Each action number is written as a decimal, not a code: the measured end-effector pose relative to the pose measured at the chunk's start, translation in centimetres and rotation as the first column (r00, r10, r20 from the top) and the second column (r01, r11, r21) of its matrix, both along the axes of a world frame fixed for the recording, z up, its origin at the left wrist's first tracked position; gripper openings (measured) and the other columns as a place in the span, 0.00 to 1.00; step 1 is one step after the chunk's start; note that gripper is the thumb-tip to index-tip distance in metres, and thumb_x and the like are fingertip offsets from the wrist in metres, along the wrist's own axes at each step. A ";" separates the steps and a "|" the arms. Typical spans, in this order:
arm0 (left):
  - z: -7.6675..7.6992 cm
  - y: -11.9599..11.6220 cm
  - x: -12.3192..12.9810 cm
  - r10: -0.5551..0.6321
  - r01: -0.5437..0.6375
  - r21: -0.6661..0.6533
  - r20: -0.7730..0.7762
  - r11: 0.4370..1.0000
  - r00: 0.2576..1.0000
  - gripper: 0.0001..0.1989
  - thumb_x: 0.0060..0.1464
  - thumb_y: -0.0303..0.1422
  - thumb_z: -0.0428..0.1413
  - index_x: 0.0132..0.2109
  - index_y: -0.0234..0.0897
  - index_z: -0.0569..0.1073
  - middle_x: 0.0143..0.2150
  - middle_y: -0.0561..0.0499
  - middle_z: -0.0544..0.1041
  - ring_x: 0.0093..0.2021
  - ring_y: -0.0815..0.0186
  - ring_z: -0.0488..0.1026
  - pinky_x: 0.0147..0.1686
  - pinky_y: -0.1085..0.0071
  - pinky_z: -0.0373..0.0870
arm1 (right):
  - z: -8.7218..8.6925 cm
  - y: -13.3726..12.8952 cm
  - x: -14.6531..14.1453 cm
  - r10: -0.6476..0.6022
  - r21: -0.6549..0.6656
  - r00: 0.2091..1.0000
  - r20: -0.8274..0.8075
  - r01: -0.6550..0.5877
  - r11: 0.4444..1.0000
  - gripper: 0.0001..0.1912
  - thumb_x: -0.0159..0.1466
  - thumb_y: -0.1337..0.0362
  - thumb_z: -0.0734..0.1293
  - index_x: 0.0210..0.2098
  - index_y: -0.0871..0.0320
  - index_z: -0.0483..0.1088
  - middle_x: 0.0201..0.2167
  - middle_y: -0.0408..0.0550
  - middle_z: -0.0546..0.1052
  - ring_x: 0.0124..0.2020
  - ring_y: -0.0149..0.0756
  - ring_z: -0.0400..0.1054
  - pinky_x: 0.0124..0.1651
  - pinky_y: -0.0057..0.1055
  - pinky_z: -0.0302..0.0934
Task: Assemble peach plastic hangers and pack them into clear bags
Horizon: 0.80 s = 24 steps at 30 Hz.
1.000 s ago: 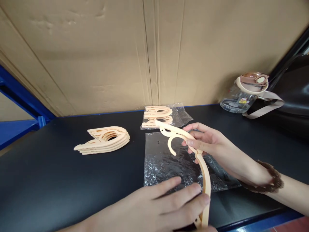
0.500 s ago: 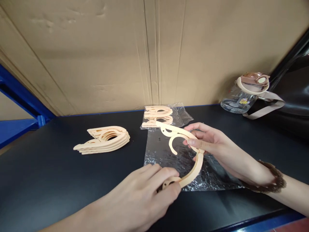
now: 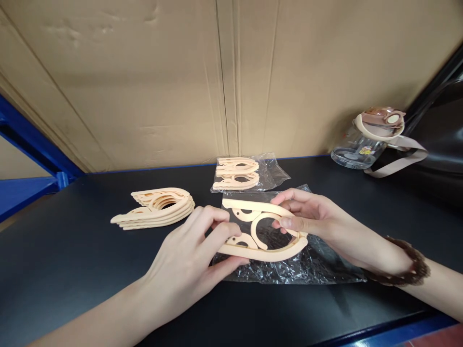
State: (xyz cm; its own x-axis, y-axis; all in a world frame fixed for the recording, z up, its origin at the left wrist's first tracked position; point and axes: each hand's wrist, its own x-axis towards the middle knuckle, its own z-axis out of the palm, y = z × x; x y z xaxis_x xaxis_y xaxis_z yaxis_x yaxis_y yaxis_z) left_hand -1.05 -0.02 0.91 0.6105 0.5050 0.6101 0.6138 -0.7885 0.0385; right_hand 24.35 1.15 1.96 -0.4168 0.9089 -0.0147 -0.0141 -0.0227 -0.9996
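Observation:
A cream plastic folding hanger is held between both hands, its two arms folded side by side around the curved hook. My left hand grips the end of the nearer arm, thumb below and fingers above. My right hand pinches the hinged end near the hook's base. Beneath the hanger lies a clear plastic bag, flat on the black tabletop. To the left rests a stack of several folded hangers of the same kind. Further back, more folded hangers lie in another clear bag.
A clear water bottle with a brown lid and a strap stands at the back right, beside a shiny black object. Cardboard walls the back of the black table. A blue metal frame is at the left.
My left hand has swung the nearer hanger arm up and leftward, folding it in beside the hook. My right hand keeps its hold at almost the same place.

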 end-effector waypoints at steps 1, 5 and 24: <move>0.0 0.0 0.0 0.015 -0.015 0.006 0.005 1.000 1.000 0.07 0.61 0.32 0.57 0.45 0.39 0.68 0.42 0.49 0.68 0.38 0.64 0.69 0.35 0.69 0.69 | 0.0 0.0 0.0 0.007 0.000 1.000 0.000 -0.007 1.000 0.13 0.60 0.63 0.73 0.44 0.53 0.71 0.37 0.41 0.75 0.37 0.27 0.70 0.39 0.24 0.63; 0.4 -0.2 0.1 0.032 -0.032 0.012 -0.010 0.999 0.999 0.19 0.60 0.32 0.58 0.56 0.38 0.63 0.56 0.41 0.67 0.55 0.55 0.67 0.52 0.58 0.68 | 0.2 0.0 0.0 0.037 0.000 0.999 0.006 -0.037 0.999 0.14 0.60 0.63 0.73 0.44 0.53 0.70 0.37 0.41 0.76 0.37 0.28 0.71 0.40 0.26 0.64; 0.8 0.1 -0.2 -0.017 0.009 -0.119 -0.067 0.993 0.998 0.30 0.56 0.34 0.60 0.62 0.38 0.59 0.55 0.44 0.69 0.53 0.57 0.67 0.52 0.63 0.64 | 0.5 -0.1 -0.1 0.149 0.026 0.981 0.124 -0.153 0.988 0.15 0.61 0.58 0.71 0.45 0.55 0.68 0.40 0.45 0.77 0.42 0.32 0.72 0.45 0.31 0.66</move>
